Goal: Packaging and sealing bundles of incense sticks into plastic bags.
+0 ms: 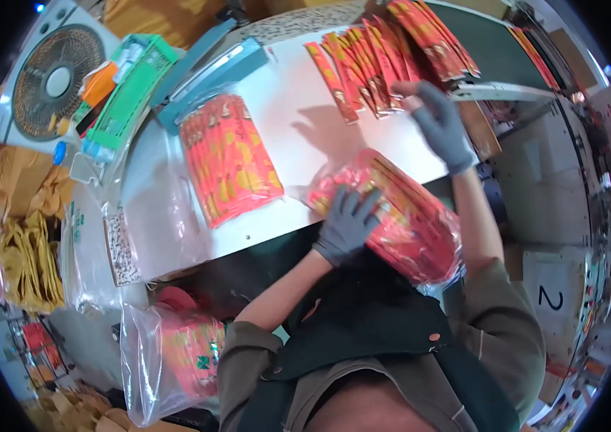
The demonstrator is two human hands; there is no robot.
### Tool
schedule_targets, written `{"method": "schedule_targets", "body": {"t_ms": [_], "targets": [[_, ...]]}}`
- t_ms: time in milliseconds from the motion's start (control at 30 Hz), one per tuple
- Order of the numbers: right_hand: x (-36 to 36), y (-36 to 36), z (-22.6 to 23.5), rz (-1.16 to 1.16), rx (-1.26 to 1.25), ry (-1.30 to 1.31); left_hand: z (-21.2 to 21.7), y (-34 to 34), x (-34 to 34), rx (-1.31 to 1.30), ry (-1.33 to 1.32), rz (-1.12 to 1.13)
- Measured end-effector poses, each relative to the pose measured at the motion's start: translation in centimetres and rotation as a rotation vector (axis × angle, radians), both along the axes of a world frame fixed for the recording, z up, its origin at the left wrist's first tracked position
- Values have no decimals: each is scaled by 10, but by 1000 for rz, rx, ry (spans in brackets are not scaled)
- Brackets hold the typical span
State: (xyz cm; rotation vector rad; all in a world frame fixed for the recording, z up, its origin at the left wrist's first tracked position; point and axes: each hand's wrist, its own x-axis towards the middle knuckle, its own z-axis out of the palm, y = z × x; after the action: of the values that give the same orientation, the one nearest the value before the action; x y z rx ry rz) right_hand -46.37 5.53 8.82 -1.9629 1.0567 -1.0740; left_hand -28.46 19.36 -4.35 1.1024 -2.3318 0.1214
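My left hand (349,225), in a grey glove with bare fingertips, lies with fingers spread on a clear plastic bag of red and gold packets (413,216). This bag sticks out past the near edge of the white table toward my body. My right hand (441,129), gloved alike, is raised to the right with its fingers apart and nothing visible in them. Just beyond it lies a fanned row of slim red and gold packets (354,66). Another bagged bundle of red packets (230,162) rests flat on the table, left of my left hand.
A blue-grey bar-shaped device (212,79) stands at the table's back left. Beside it are a green basket (122,101) of small items and a fan (57,81). More red packets (435,39) lie at the back right. A filled plastic bag (183,353) sits low at left.
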Motion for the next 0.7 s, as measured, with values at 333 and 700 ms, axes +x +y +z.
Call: {"method": "schedule_targets", "body": {"t_ms": [333,700], "targets": [[-65,44,39,386,172,-397,55,-59,54,656,852,2],[24,57,134,274,-558,159,225,-59,44,135,955,148]]}}
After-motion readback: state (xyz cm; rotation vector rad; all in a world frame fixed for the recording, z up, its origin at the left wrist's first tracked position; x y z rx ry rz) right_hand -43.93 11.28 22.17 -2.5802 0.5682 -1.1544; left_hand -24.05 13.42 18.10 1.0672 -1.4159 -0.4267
